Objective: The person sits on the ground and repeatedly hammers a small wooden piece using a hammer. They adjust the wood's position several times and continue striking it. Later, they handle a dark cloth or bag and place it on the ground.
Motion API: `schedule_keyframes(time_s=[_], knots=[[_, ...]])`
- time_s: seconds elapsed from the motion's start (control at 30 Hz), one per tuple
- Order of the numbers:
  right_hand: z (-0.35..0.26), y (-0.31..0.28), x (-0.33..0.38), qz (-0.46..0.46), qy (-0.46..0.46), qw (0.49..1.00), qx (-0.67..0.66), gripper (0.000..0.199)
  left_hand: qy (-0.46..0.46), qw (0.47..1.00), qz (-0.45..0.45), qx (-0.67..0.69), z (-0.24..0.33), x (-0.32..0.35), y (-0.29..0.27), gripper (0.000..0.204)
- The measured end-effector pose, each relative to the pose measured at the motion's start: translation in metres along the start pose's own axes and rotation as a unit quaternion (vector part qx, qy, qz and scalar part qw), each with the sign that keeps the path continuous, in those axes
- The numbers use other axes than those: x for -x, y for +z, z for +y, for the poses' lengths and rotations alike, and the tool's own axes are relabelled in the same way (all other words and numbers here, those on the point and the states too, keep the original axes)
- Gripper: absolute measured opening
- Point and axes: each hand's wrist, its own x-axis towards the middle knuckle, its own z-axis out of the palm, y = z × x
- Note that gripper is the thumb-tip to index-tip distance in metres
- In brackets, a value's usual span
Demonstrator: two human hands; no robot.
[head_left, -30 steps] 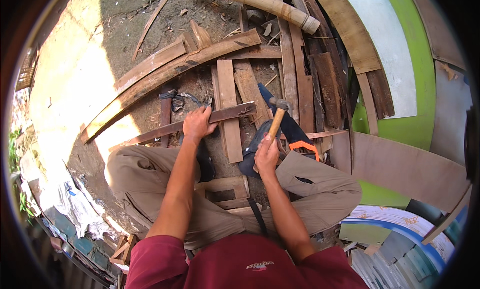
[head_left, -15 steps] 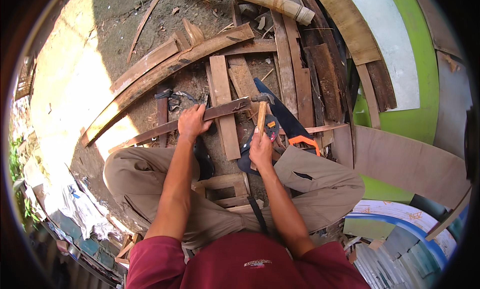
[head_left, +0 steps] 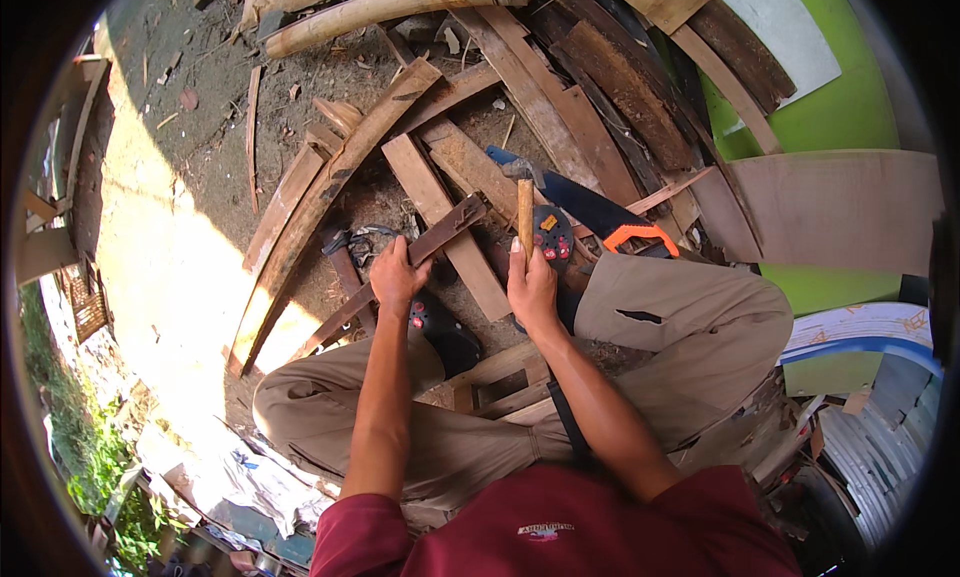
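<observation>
My left hand [head_left: 397, 274] is closed round a dark brown wooden strip [head_left: 447, 229], which slants across a paler flat board [head_left: 425, 192] on the ground. In my right hand [head_left: 532, 289] is a hammer [head_left: 526, 217], gripped by its wooden handle. The hammer's metal head is up beyond the strip's far end, apart from it. Just right of the hammer lies a handsaw [head_left: 585, 203] with a dark blade and an orange handle. Dark clogs on my feet show beneath the hands, one [head_left: 440, 335] below the strip and one [head_left: 553, 229] beside the hammer.
A long curved timber [head_left: 330, 192] lies at left, and a bamboo pole [head_left: 400, 15] at the top. Old planks [head_left: 610, 97] are piled at upper right, near a green panel [head_left: 840, 87]. Between my legs is a small wooden frame [head_left: 500, 372].
The whole view has turned and shifted, so the timbers appear more slanted. The hammer head appears slightly farther from the strip's end. Both hands keep their holds.
</observation>
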Motion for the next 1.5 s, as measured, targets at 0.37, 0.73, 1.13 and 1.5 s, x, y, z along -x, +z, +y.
schedule_keyframes(time_s=[0.37, 0.73, 1.13, 1.5], knots=[[0.032, 0.016, 0.005, -0.037, 0.171, 0.98, -0.1, 0.055, -0.32, 0.939, 0.062, 0.107, 0.021, -0.033, 0.008, 0.058], [0.04, 0.027, 0.015, -0.041, 0.14, 0.984, -0.107, 0.061, -0.31, 0.947, 0.049, 0.063, 0.029, -0.033, 0.008, 0.045], [0.032, 0.024, 0.006, -0.032, 0.211, 0.947, -0.241, 0.062, -0.292, 0.952, 0.061, 0.065, 0.018, -0.033, 0.018, 0.043], [0.029, 0.017, 0.011, -0.01, 0.213, 0.931, -0.298, 0.063, -0.289, 0.952, 0.078, 0.06, 0.024, -0.032, 0.015, 0.045]])
